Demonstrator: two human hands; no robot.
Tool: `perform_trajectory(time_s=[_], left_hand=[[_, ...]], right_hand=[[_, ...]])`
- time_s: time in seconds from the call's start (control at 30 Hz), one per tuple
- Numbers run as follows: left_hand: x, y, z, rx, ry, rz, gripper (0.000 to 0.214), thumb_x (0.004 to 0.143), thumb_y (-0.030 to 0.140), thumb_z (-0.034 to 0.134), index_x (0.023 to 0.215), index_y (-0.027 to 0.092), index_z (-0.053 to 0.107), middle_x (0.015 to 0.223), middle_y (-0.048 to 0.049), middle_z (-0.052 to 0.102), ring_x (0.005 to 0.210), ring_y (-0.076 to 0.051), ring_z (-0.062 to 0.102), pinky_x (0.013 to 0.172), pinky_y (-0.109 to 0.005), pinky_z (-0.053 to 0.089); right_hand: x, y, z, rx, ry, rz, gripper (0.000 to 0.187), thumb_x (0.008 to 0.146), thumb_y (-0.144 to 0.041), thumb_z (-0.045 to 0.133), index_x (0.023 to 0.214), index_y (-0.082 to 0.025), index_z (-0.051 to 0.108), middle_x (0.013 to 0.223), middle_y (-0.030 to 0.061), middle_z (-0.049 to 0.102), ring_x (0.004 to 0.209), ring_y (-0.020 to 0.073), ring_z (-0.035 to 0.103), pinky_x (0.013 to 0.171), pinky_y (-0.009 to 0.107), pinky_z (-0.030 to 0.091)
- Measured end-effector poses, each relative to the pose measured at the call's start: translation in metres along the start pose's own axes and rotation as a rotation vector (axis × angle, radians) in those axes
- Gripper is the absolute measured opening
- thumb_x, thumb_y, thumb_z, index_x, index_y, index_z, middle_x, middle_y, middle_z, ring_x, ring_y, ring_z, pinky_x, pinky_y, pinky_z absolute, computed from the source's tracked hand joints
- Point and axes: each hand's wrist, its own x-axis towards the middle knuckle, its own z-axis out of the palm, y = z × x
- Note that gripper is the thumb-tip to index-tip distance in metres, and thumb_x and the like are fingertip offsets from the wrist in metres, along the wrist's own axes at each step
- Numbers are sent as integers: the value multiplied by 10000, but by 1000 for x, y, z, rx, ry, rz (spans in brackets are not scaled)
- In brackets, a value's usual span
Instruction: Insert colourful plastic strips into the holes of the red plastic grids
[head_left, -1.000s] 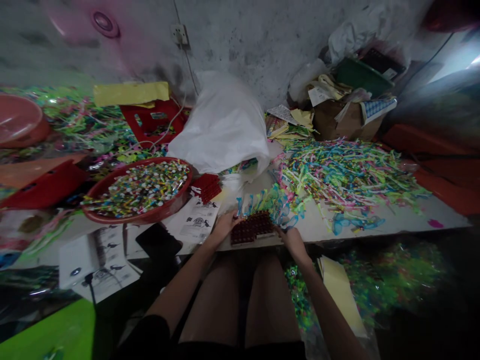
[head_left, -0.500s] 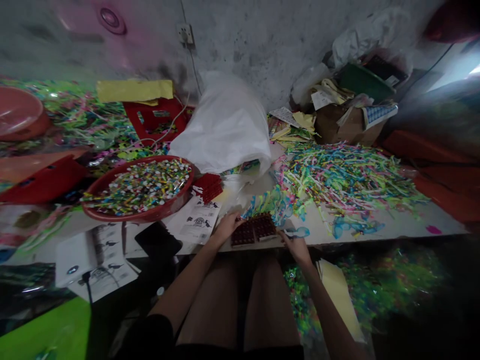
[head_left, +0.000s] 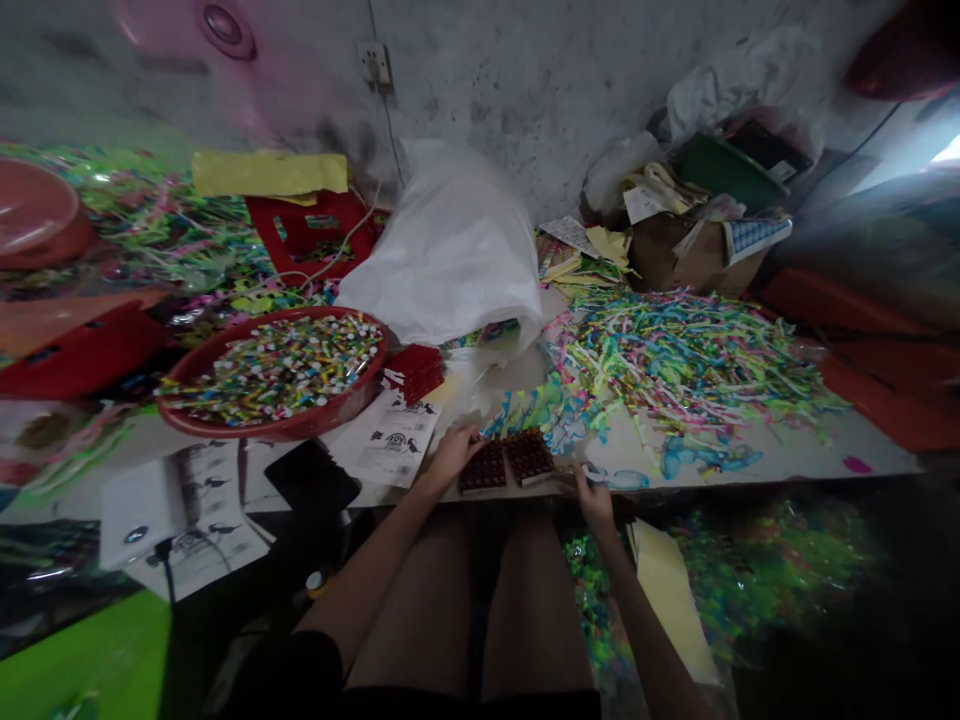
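Observation:
Two dark red blocks with rows of small holes, a left block and a right block, lie side by side at the table's front edge. My left hand is closed at the left block's far corner; what its fingertips pinch is too small to make out. Beside the right block, my right hand is closed with fingers bent, and a translucent blue plastic strip extends rightward from its fingertips. Several blue and green strips lie just behind the blocks.
A large heap of coloured strips covers the right side. At left stands a red basin of small coloured pieces, near stacked red blocks, printed sheets and a black phone-like object. A white sack stands behind.
My right hand has shifted slightly right, away from the right block, and the blue strip reaches farther right. The blocks now sit with a wider gap. My left hand stays at its corner.

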Motion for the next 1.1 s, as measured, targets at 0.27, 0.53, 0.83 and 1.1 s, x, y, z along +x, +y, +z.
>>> perform_trajectory(time_s=[0.27, 0.53, 0.83, 1.1], left_hand=[[-31, 12, 24, 24, 384, -45, 337, 836, 395, 518, 1072, 158, 550, 1086, -131, 609, 1052, -278, 531, 926, -388, 385], [-75, 72, 85, 94, 212, 428, 301, 868, 227, 415, 1135, 198, 553, 1194, -105, 581, 1175, -236, 480, 1031, -419, 326], [-66, 71, 106, 271, 52, 477, 496, 874, 255, 472, 1360, 218, 382, 1338, -75, 504, 1247, -243, 423, 1098, -471, 240], [-67, 85, 106, 418, 65, 427, 524, 860, 373, 518, 1353, 238, 406, 1286, -86, 521, 1184, -271, 450, 1040, -505, 305]], right_hand=[[-2, 15, -6, 349, 41, 228, 512, 653, -465, 712, 1043, -155, 594, 844, 77, 727, 852, 238, 694, 784, 373, 558], [-3, 16, -6, 349, 24, 239, 432, 714, -467, 650, 1005, -150, 616, 858, 70, 733, 864, 209, 691, 812, 339, 557], [-2, 20, -9, 389, 138, 213, 309, 756, -481, 584, 851, -190, 621, 793, 33, 727, 865, 174, 685, 848, 310, 543], [2, 8, -21, -3, -24, -77, 400, 709, -521, 629, 913, -177, 644, 922, 89, 716, 820, 234, 681, 757, 382, 557]])
